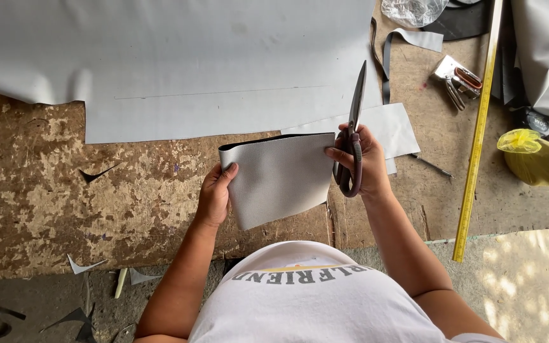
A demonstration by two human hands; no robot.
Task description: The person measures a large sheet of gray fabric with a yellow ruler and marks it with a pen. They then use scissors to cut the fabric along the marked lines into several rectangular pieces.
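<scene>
Left hand (214, 194) pinches the folded grey sheet (277, 178) by its left edge, keeping it taut above the worn table (65, 190). Right hand (357, 162) grips the closed scissors (352, 136), blades pointing away, fingertips steadying the sheet's right edge. Bigger grey sheet (173, 57) lies beyond.

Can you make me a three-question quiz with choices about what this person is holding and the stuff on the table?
1. Where is the yellow ruler? A under the grey sheet B along the table's right side C in the left hand
2. What colour is the folded piece? A grey B red C green
3. How are the scissors held? A lying flat B blades pointing up C hanging from a hook

Answers: B, it lies to the right of the right hand. A, grey between both hands, left hand at its edge. B, the right hand grips the handles below.
</scene>
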